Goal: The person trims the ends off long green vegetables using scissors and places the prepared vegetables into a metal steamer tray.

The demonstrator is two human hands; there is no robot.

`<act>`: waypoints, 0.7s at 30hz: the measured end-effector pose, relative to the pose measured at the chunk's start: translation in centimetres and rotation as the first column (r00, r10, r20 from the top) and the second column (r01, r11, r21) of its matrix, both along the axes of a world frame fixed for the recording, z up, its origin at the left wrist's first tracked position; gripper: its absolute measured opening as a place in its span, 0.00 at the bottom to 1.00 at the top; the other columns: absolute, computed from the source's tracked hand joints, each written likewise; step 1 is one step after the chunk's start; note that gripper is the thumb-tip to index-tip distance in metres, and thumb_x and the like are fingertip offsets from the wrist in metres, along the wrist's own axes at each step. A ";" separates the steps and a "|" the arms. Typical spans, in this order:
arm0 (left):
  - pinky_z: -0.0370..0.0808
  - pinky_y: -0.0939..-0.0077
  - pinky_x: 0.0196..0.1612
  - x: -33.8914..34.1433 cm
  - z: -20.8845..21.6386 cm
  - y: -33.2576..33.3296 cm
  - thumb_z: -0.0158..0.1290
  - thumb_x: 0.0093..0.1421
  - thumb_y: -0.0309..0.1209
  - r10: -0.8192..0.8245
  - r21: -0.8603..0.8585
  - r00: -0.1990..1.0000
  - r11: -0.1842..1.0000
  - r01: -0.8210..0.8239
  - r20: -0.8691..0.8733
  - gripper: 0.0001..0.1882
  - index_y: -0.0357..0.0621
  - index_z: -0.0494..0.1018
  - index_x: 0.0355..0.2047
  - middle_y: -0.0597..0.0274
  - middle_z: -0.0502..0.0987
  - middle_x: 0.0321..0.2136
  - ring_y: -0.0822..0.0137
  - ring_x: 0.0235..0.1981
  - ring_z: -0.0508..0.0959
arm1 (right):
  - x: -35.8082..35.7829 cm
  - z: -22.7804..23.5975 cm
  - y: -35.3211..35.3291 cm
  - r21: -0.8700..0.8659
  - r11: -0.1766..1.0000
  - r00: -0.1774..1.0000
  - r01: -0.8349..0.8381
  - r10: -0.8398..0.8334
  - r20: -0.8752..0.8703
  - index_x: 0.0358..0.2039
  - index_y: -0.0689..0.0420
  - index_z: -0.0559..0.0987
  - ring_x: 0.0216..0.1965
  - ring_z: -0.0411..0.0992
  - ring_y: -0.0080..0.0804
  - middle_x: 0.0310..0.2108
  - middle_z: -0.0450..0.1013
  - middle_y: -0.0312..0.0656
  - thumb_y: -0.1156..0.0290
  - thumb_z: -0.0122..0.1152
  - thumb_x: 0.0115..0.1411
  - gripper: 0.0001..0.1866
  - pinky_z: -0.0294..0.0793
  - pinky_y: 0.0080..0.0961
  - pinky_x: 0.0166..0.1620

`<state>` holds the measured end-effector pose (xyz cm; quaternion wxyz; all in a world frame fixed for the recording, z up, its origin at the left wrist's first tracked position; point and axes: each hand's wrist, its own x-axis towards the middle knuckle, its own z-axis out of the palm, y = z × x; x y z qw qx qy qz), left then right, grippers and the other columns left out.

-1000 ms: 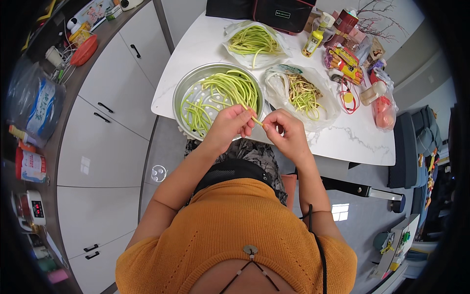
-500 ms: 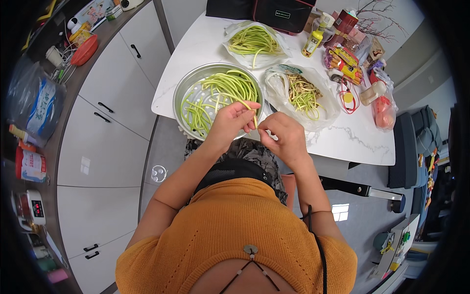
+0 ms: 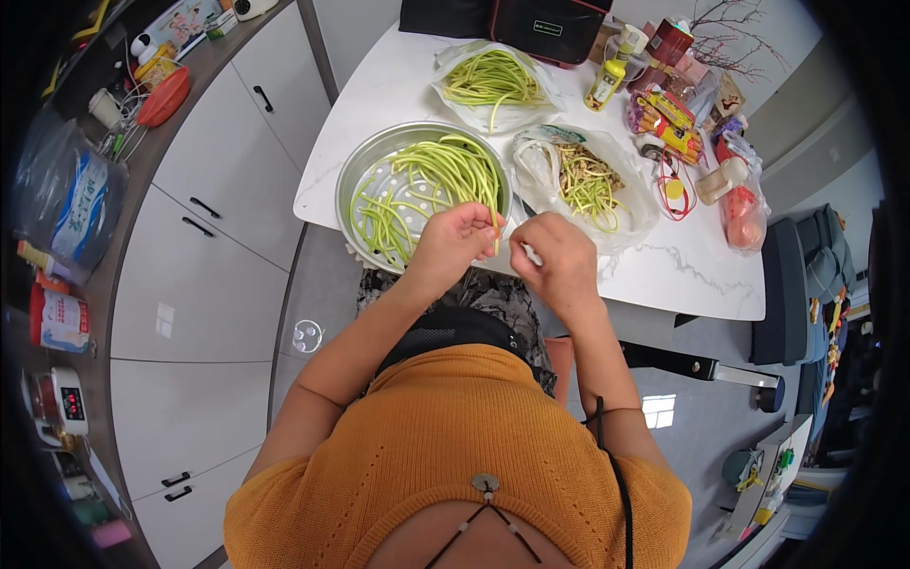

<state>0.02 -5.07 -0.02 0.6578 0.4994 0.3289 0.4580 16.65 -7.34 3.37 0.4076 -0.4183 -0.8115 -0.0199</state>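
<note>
Left hand (image 3: 453, 237) pinches green bean (image 3: 497, 230) over metal basin (image 3: 365, 171); right hand (image 3: 553, 258) just beside.

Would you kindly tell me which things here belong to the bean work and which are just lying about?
In use:
left hand holding a long bean
right hand
metal basin of beans
bag of trimmings
bag of untrimmed beans

Lying about:
yellow bottle
snack packets
black bag
</note>
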 end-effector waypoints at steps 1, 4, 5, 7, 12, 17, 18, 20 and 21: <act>0.70 0.88 0.31 0.0 -0.1 -0.1 0.49 0.57 0.22 -0.003 0.021 1.000 1.000 0.004 -0.029 0.08 0.34 0.71 0.37 0.66 0.73 0.26 0.80 0.25 0.71 | 0.3 0.0 0.2 0.003 1.000 1.000 0.023 -0.023 -0.004 0.21 0.56 0.73 0.23 0.69 0.36 0.21 0.68 0.38 0.78 0.62 0.39 0.07 0.68 0.29 0.25; 0.69 0.88 0.30 0.0 -0.2 -0.3 0.49 0.57 0.22 -0.004 0.025 0.999 1.000 0.005 -0.049 0.09 0.33 0.71 0.39 0.66 0.73 0.26 0.80 0.24 0.70 | 1.0 0.8 0.5 0.005 0.996 0.992 0.093 -0.092 -0.085 0.21 0.57 0.73 0.22 0.69 0.34 0.22 0.69 0.39 0.80 0.60 0.41 0.07 0.68 0.26 0.25; 0.69 0.88 0.30 0.0 -0.2 -0.3 0.49 0.57 0.22 0.002 0.023 0.998 1.000 -0.001 -0.056 0.09 0.33 0.72 0.39 0.66 0.73 0.26 0.80 0.25 0.70 | 1.4 1.1 0.6 -0.003 0.991 0.981 0.134 -0.133 -0.138 0.22 0.57 0.73 0.22 0.69 0.32 0.22 0.69 0.39 0.80 0.60 0.41 0.06 0.68 0.25 0.24; 0.69 0.88 0.30 0.0 -0.2 -0.3 0.49 0.57 0.22 0.013 0.018 0.998 1.000 -0.012 -0.069 0.10 0.33 0.72 0.39 0.67 0.73 0.27 0.80 0.25 0.69 | 2.2 1.6 0.8 -0.025 0.976 0.946 0.215 -0.215 -0.242 0.22 0.58 0.73 0.22 0.68 0.30 0.22 0.69 0.39 0.82 0.59 0.42 0.06 0.68 0.22 0.24; 0.66 0.88 0.31 -0.2 0.2 -0.4 0.48 0.57 0.24 -0.019 0.070 0.973 0.997 0.036 -0.230 0.10 0.34 0.74 0.37 0.70 0.73 0.26 0.82 0.26 0.67 | 2.6 2.4 0.5 -0.020 0.995 0.972 0.102 -0.104 -0.212 0.26 0.59 0.75 0.24 0.71 0.29 0.30 0.72 0.41 0.81 0.59 0.45 0.06 0.71 0.20 0.27; 0.63 0.89 0.30 -0.4 1.0 -0.6 0.48 0.57 0.26 -0.116 0.029 0.937 0.991 0.133 -0.331 0.10 0.34 0.75 0.36 0.71 0.72 0.25 0.84 0.26 0.65 | 2.1 1.3 0.7 -0.120 0.992 0.979 -0.047 0.022 -0.201 0.27 0.59 0.75 0.27 0.73 0.33 0.36 0.74 0.41 0.79 0.60 0.47 0.06 0.72 0.23 0.28; 0.62 0.89 0.29 -0.5 0.9 -0.7 0.48 0.57 0.26 -0.110 0.046 0.939 0.990 0.132 -0.326 0.10 0.35 0.75 0.36 0.72 0.72 0.25 0.84 0.25 0.65 | 2.1 1.0 0.8 -0.129 0.991 0.982 -0.046 0.022 -0.185 0.27 0.59 0.75 0.27 0.73 0.33 0.35 0.74 0.41 0.79 0.60 0.47 0.06 0.71 0.23 0.28; 0.61 0.90 0.27 -0.7 1.0 -0.5 0.48 0.56 0.26 -0.108 0.035 0.953 0.992 0.123 -0.283 0.10 0.35 0.75 0.36 0.72 0.72 0.24 0.84 0.23 0.64 | 2.1 0.9 1.0 -0.145 0.989 0.988 -0.041 0.019 -0.153 0.28 0.59 0.74 0.26 0.72 0.34 0.32 0.74 0.41 0.78 0.60 0.47 0.06 0.71 0.24 0.28; 0.61 0.90 0.26 -0.9 1.4 -0.5 0.47 0.56 0.26 -0.111 0.004 0.963 0.993 0.116 -0.244 0.11 0.35 0.75 0.37 0.72 0.72 0.25 0.84 0.23 0.64 | 2.2 0.9 1.0 -0.155 0.987 0.991 -0.037 0.016 -0.136 0.28 0.59 0.74 0.25 0.72 0.34 0.30 0.74 0.41 0.78 0.60 0.48 0.06 0.71 0.25 0.28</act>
